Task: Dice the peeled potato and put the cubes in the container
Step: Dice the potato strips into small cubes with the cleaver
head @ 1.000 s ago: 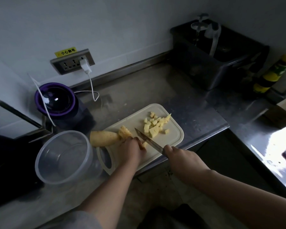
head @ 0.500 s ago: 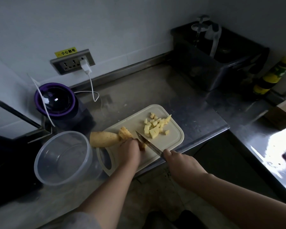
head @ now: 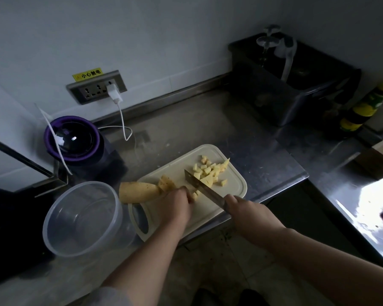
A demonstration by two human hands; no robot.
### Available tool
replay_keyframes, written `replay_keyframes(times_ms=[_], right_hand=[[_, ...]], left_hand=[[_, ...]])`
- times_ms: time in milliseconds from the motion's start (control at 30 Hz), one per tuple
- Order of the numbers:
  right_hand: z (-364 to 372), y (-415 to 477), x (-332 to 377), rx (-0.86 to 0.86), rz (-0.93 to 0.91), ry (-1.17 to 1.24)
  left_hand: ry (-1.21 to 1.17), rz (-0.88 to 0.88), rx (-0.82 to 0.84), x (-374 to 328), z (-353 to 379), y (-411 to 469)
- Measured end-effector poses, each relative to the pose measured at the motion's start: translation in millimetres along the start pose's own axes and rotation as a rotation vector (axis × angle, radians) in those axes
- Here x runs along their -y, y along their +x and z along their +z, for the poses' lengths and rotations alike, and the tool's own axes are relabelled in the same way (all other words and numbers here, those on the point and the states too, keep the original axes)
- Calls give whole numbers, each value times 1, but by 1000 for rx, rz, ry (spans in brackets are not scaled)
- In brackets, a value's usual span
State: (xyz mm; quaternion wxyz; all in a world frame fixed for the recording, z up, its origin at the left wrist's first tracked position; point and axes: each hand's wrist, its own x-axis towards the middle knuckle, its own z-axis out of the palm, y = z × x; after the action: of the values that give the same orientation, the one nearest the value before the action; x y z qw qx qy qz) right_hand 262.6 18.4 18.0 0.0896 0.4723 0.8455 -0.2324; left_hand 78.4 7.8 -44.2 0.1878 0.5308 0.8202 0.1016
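A pale cutting board (head: 234,191) lies at the counter's front edge. The uncut potato piece (head: 137,191) rests across its left rim, with scored slices at its right end. My left hand (head: 175,204) holds down potato strips on the board; the strips are mostly hidden under its fingers. My right hand (head: 248,212) grips the handle of a knife (head: 200,185) whose blade angles down beside my left fingers. A heap of potato cubes (head: 210,171) sits on the board's far right part. A clear round plastic container (head: 82,217) stands empty left of the board.
A purple-rimmed dark appliance (head: 73,138) stands behind the container, a white charger cable (head: 125,127) running to the wall socket (head: 96,87). A dark metal bin (head: 290,85) sits at back right, bottles (head: 363,109) beside it. The steel counter (head: 197,129) ends right at the board.
The knife blade has shifted slightly right and farther along the board, away from my left fingers, and freshly cut bits lie beside them. My left hand stayed in place.
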Motion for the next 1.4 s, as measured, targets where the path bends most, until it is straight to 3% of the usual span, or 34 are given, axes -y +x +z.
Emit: replay_keyframes(times_ms=[233, 467, 600, 700, 867, 1100, 1400], right_hand=[[-17, 7, -17, -60, 52, 8], [-17, 10, -13, -34, -24, 3], [-9, 11, -7, 24, -47, 11], [0, 9, -2, 50, -52, 29], [13, 5, 2, 81, -29, 50], [17, 1, 8, 32, 3, 40], [24, 1, 16, 25, -3, 35]], left_hand=[[-157, -31, -5, -10, -2, 22], [-257, 30, 46, 21, -28, 6], [-158, 44, 198, 49, -46, -11], [51, 129, 298, 56, -46, -25], [92, 140, 206, 54, -34, -25], [-50, -22, 63, 30, -8, -22], [-62, -5, 68, 23, 7, -16]])
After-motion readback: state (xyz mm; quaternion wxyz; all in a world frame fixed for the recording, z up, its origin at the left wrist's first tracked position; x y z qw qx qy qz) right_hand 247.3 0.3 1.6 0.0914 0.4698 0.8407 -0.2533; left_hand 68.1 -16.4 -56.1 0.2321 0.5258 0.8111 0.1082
